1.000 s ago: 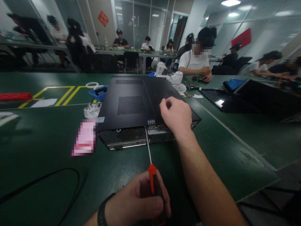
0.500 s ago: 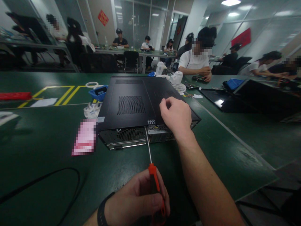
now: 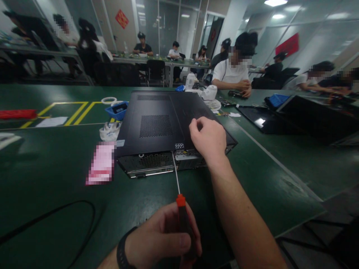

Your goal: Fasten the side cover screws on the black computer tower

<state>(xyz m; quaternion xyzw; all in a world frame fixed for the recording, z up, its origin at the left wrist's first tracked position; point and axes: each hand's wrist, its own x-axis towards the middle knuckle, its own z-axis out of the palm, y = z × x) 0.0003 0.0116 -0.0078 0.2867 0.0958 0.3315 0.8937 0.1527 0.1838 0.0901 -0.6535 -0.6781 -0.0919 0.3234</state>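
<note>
A black computer case [image 3: 157, 108] lies flat on the green table, its metal back panel [image 3: 154, 161] facing me. My left hand [image 3: 165, 235], closed, grips a screwdriver [image 3: 177, 179] by its dark and orange handle. The thin shaft points away from me, and its tip meets the back panel's top edge, just under the cover; any screw there is too small to make out. On the right part of the cover rests my right hand [image 3: 210, 138], curled into a loose fist. Nothing shows inside that fist, though its lower fingers are hidden.
Left of the case are a pink blurred item [image 3: 101, 164], a crumpled white item [image 3: 110, 132] and a blue tray [image 3: 117, 110]. A black cable [image 3: 70, 203] curves across the front left. White fans [image 3: 210, 98] stand behind, and a dark panel [image 3: 263, 119] lies right. A person [image 3: 234, 74] sits opposite.
The screwdriver handle has turned in my left hand: its orange stripe faced me before, and now a dark side does. The tip stays at the same spot. My right hand keeps its place.
</note>
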